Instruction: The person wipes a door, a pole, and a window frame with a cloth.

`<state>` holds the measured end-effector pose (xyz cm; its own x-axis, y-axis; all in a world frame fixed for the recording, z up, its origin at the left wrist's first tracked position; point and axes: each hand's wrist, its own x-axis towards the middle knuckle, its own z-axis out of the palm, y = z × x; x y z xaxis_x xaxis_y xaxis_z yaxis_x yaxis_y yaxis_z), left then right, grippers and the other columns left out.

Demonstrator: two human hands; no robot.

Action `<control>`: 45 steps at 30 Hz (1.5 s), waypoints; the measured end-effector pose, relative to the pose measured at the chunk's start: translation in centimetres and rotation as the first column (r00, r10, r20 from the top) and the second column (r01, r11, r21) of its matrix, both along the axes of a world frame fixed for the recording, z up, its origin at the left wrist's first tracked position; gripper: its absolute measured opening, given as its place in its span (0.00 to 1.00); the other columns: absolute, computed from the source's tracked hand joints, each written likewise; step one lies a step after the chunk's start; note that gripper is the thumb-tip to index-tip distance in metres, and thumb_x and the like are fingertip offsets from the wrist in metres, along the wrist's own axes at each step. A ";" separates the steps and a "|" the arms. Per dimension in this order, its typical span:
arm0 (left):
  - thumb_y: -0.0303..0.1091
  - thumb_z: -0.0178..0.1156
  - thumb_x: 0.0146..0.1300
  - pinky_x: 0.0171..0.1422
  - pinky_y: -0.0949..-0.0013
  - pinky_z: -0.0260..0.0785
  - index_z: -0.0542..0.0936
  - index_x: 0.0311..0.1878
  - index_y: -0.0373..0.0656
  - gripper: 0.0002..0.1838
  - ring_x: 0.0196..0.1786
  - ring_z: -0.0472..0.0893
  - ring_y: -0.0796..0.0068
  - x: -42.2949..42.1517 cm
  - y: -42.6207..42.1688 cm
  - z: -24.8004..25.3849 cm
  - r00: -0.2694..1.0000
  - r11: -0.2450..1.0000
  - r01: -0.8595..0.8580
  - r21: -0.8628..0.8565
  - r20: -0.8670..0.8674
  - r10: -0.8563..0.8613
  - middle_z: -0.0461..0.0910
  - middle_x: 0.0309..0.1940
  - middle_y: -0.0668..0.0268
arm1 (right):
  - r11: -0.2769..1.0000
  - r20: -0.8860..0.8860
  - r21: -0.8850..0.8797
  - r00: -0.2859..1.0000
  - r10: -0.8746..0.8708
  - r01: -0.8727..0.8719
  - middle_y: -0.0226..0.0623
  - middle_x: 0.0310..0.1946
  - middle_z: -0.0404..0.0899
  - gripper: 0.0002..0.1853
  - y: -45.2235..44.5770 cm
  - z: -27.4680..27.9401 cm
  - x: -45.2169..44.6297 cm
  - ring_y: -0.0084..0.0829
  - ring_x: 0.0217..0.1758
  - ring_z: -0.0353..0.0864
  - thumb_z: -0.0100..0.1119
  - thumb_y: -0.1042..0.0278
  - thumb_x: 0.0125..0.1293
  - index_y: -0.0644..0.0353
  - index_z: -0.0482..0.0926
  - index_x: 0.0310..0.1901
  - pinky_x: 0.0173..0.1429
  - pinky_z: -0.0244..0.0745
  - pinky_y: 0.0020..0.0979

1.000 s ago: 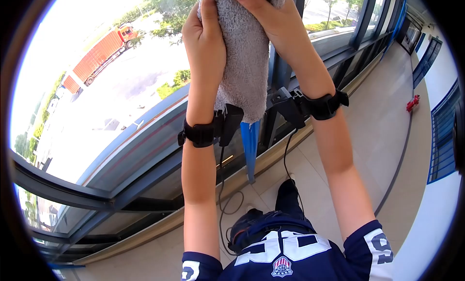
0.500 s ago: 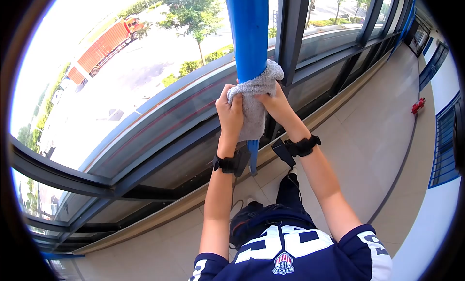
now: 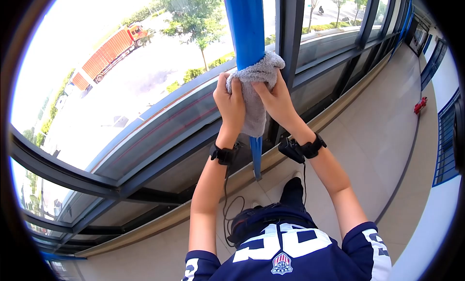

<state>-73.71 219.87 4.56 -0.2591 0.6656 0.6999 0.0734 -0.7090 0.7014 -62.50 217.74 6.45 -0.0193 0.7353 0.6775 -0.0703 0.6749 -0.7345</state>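
A grey fluffy cleaning cloth is wrapped around the blue column in front of me, its lower end hanging down. My left hand is closed on the cloth's left side, thumb on the near face. On the right side my right hand grips the same cloth, its thumb also pressed on the front. Some of the fingers of both hands are hidden behind the cloth and the column. Below the cloth, the narrow lower part of the column shows down to the floor.
Dark-framed windows run along the left and ahead, above a low ledge. A tiled corridor floor stretches off to the right. Near the right wall stands a small red object. A cable hangs beside my legs.
Both hands and the cloth sit slightly higher in view, and my elbows have spread outward. More of the column's lower part shows beneath the cloth. Both hands keep their hold.
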 end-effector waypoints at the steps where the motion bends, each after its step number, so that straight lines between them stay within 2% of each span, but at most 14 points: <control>1: 0.34 0.50 0.66 0.24 0.74 0.54 0.69 0.29 0.36 0.12 0.22 0.61 0.84 0.0 0.3 1.3 1.000 0.999 -0.002 0.037 0.013 0.001 0.65 0.17 0.68 | 0.999 -0.007 0.046 1.000 -0.015 0.015 0.37 0.43 0.76 0.22 0.1 1.3 -0.3 0.26 0.46 0.74 0.58 0.63 0.62 0.62 0.64 0.53 0.51 0.68 0.28; 8: 0.42 0.48 0.69 0.23 0.70 0.52 0.63 0.24 0.37 0.20 0.21 0.57 0.82 -0.3 2.5 12.9 0.995 0.957 -0.085 0.277 -0.024 0.095 0.59 0.14 0.68 | 0.872 -0.072 0.449 0.981 -0.180 0.193 0.33 0.41 0.73 0.25 3.0 12.4 -1.8 0.23 0.45 0.72 0.65 0.57 0.57 0.61 0.68 0.50 0.51 0.67 0.26; 10: 0.48 0.46 0.69 0.28 0.69 0.57 0.65 0.28 0.36 0.23 0.24 0.61 0.78 0.1 2.4 14.4 1.000 0.955 -0.029 0.294 0.008 0.028 0.64 0.18 0.64 | 0.673 -0.009 0.666 0.906 -0.423 0.321 0.34 0.42 0.75 0.17 4.6 15.3 -1.8 0.26 0.47 0.73 0.60 0.67 0.58 0.61 0.72 0.49 0.54 0.68 0.29; 12: 0.51 0.46 0.68 0.32 0.68 0.60 0.65 0.31 0.35 0.24 0.26 0.63 0.75 0.8 1.9 14.6 0.998 0.949 -0.007 0.315 0.055 -0.011 0.66 0.21 0.62 | 0.625 0.034 0.742 0.917 -0.397 0.243 0.35 0.43 0.75 0.13 5.1 16.0 -1.6 0.28 0.48 0.74 0.57 0.75 0.58 0.62 0.74 0.46 0.55 0.68 0.29; 15: 0.54 0.48 0.66 0.36 0.68 0.63 0.65 0.36 0.34 0.26 0.29 0.66 0.74 1.8 1.5 13.8 0.997 0.929 -0.063 0.364 0.062 0.044 0.69 0.24 0.60 | 0.863 -0.104 0.464 0.980 -0.170 0.199 0.36 0.43 0.75 0.13 3.4 15.5 -2.6 0.28 0.48 0.74 0.58 0.77 0.57 0.64 0.74 0.44 0.54 0.69 0.27; 17: 0.55 0.49 0.65 0.38 0.68 0.64 0.65 0.38 0.35 0.26 0.29 0.67 0.74 1.8 2.2 13.5 0.998 0.928 -0.035 0.371 0.063 0.012 0.70 0.25 0.60 | 0.777 -0.106 0.584 0.971 -0.214 0.235 0.37 0.42 0.75 0.14 4.6 15.3 -2.4 0.28 0.47 0.74 0.59 0.76 0.57 0.64 0.72 0.45 0.54 0.69 0.26; 18: 0.50 0.39 0.70 0.42 0.70 0.63 0.71 0.44 0.36 0.24 0.35 0.71 0.75 1.6 2.0 13.3 0.996 0.945 -0.073 0.317 -0.027 0.086 0.73 0.31 0.63 | 0.728 -0.106 0.639 0.966 -0.235 0.247 0.37 0.42 0.75 0.14 5.0 15.2 -2.3 0.28 0.47 0.75 0.59 0.76 0.56 0.64 0.72 0.45 0.54 0.69 0.26; 21: 0.49 0.40 0.71 0.39 0.72 0.63 0.73 0.40 0.35 0.23 0.31 0.71 0.78 0.9 3.2 13.2 0.998 0.946 -0.036 0.321 -0.038 0.051 0.73 0.27 0.65 | 0.897 -0.151 0.390 0.976 -0.160 0.208 0.37 0.42 0.75 0.17 3.2 14.9 -2.2 0.28 0.46 0.75 0.61 0.73 0.57 0.63 0.70 0.48 0.53 0.70 0.27; 24: 0.50 0.41 0.70 0.37 0.73 0.63 0.74 0.38 0.35 0.24 0.30 0.71 0.79 0.2 3.7 12.7 0.992 0.941 -0.074 0.330 -0.069 0.102 0.75 0.26 0.67 | 0.908 -0.178 0.413 0.984 0.008 0.067 0.36 0.42 0.75 0.18 4.4 14.3 -2.1 0.27 0.45 0.75 0.61 0.72 0.58 0.62 0.69 0.49 0.52 0.70 0.27; 33: 0.49 0.41 0.70 0.39 0.71 0.63 0.75 0.39 0.35 0.24 0.33 0.72 0.78 0.7 2.7 12.8 0.992 0.949 -0.092 0.303 -0.049 0.112 0.76 0.28 0.66 | 0.914 -0.180 0.401 0.984 0.014 0.060 0.36 0.39 0.76 0.13 3.9 13.9 -2.0 0.27 0.44 0.76 0.62 0.73 0.56 0.63 0.74 0.42 0.50 0.71 0.28; 35: 0.46 0.43 0.70 0.36 0.72 0.62 0.73 0.37 0.35 0.21 0.31 0.70 0.80 0.8 2.4 12.6 0.997 0.949 -0.061 0.308 -0.022 0.071 0.74 0.26 0.66 | 0.766 -0.077 0.606 0.975 -0.210 0.213 0.37 0.39 0.77 0.14 4.6 13.4 -1.5 0.29 0.44 0.77 0.62 0.71 0.56 0.64 0.73 0.43 0.50 0.71 0.28; 37: 0.41 0.47 0.69 0.30 0.74 0.58 0.70 0.33 0.36 0.16 0.27 0.64 0.83 1.1 2.6 12.1 0.999 0.933 -0.023 0.358 0.045 0.007 0.70 0.21 0.68 | 0.747 -0.068 0.617 0.963 -0.262 0.247 0.36 0.39 0.76 0.18 4.9 12.5 -1.5 0.28 0.44 0.76 0.64 0.66 0.55 0.63 0.72 0.45 0.50 0.70 0.28; 39: 0.40 0.47 0.69 0.30 0.75 0.58 0.70 0.33 0.36 0.15 0.27 0.64 0.83 1.1 2.2 11.2 0.998 0.954 -0.023 0.300 0.066 0.004 0.70 0.20 0.69 | 0.885 -0.136 0.425 0.980 -0.145 0.190 0.33 0.41 0.74 0.24 3.8 10.9 -1.8 0.23 0.43 0.73 0.68 0.58 0.54 0.61 0.69 0.47 0.49 0.69 0.27; 45: 0.37 0.47 0.68 0.30 0.76 0.59 0.69 0.34 0.37 0.12 0.27 0.66 0.84 1.3 1.6 6.8 0.997 0.980 -0.031 0.195 0.079 0.015 0.71 0.20 0.68 | 0.932 -0.154 0.325 0.981 -0.117 0.162 0.40 0.37 0.79 0.30 3.3 7.0 -1.8 0.32 0.41 0.80 0.70 0.65 0.49 0.64 0.64 0.50 0.46 0.75 0.30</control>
<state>-72.42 221.43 11.34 -0.3305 0.5109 0.7936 0.0427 -0.8319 0.5533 -64.32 221.08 13.45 0.1712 0.4547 0.8741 -0.0371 0.8895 -0.4554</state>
